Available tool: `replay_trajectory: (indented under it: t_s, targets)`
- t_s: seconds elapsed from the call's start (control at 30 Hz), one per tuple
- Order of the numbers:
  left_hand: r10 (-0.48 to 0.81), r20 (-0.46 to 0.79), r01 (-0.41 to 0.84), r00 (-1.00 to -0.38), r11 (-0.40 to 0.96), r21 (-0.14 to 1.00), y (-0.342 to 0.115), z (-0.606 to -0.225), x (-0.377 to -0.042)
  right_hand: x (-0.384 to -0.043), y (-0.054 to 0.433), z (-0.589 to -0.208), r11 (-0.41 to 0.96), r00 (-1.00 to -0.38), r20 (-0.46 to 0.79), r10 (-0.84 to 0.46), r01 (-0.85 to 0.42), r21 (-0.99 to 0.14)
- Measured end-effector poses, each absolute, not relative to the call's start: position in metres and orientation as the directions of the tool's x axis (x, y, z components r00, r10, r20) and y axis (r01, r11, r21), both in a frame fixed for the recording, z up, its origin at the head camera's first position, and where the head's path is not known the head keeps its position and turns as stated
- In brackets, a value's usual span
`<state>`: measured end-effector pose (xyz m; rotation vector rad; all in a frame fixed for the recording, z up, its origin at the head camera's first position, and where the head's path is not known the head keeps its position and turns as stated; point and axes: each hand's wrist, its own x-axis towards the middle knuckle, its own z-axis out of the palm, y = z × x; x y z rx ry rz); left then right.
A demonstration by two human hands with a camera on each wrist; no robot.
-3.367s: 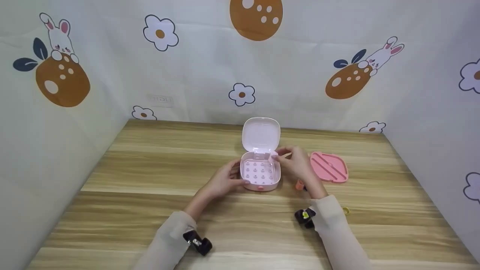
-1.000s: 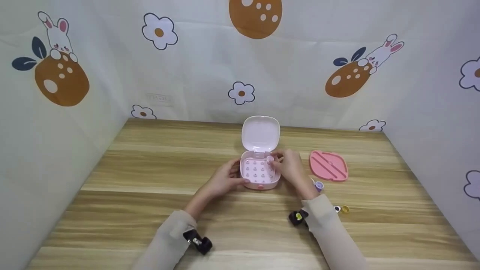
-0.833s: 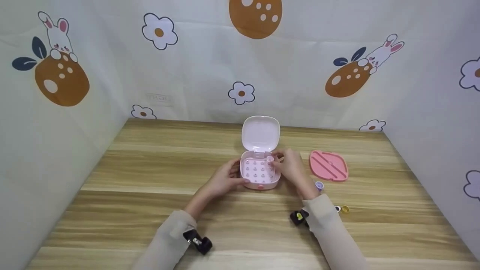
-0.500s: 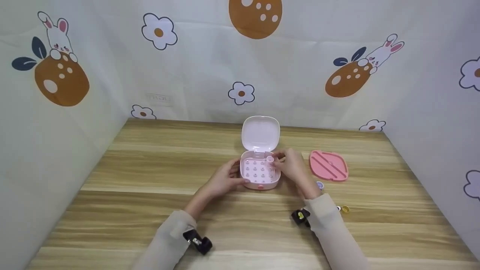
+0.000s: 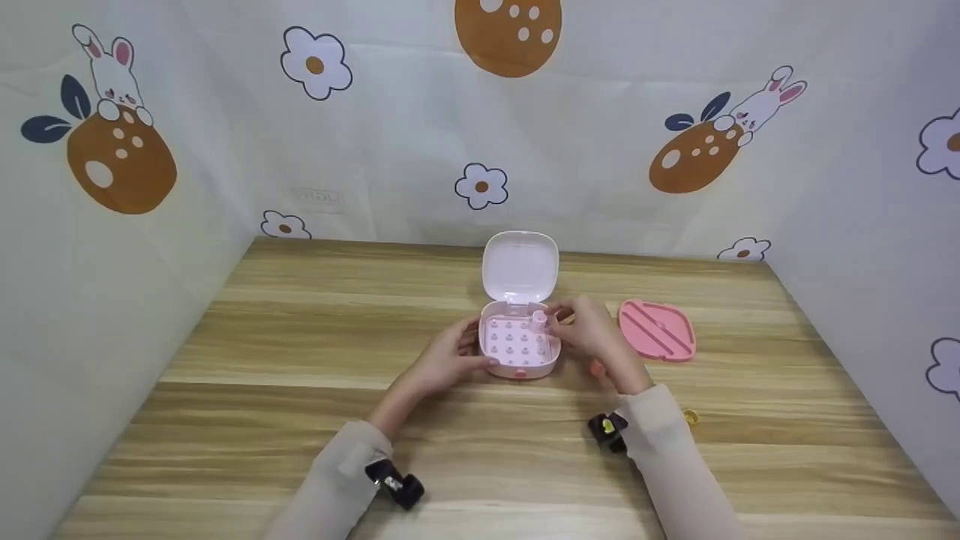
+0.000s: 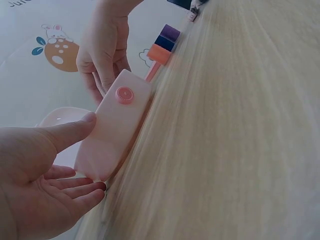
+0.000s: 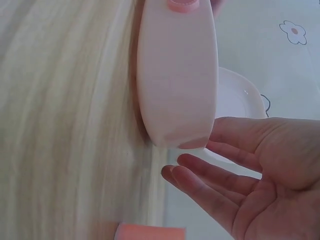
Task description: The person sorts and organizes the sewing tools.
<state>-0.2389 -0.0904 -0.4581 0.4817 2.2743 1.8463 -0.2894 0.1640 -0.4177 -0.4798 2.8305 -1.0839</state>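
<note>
A pink box (image 5: pixel 521 370) with its lid (image 5: pixel 520 266) raised sits mid-table; rows of small pegs cover its floor. My left hand (image 5: pixel 444 360) grips the box's left side, thumb at the front wall beside the round button (image 6: pixel 124 95). At the back right corner inside the box, a small pale pink cylinder (image 5: pixel 539 321) stands between the thumb and index finger of my right hand (image 5: pixel 592 330). The other fingers of that hand are loosely bent outside the box in the right wrist view, where the box wall (image 7: pixel 177 75) hides the cylinder.
A coral tray (image 5: pixel 658 330) with diagonal ridges lies to the right. Beside the box are small orange (image 6: pixel 159 54), navy (image 6: pixel 165 43) and purple cylinders (image 6: pixel 170 33). A yellow one (image 5: pixel 691 416) lies nearer the right sleeve. A printed cloth wall stands behind the table.
My right wrist swung left, then back to the right, while the pink cylinder turned and now shows more of its side. The left hand and the box have stayed put.
</note>
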Motion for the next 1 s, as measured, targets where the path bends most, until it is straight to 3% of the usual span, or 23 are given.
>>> replay_trajectory:
  t_s: [0.77,1.0]
  targets:
    - [0.356,0.061,0.132,-0.932,0.178,0.975,-0.090,-0.459,-0.239,-0.282,0.212,-0.392,0.657,-0.939,-0.006,-0.345,-0.237,-0.716]
    - [0.343,0.066,0.140,-0.937,0.195,0.971,-0.091,-0.459,-0.239,-0.276,0.226,-0.390,0.681,-0.933,0.035,-0.359,-0.287,-0.674]
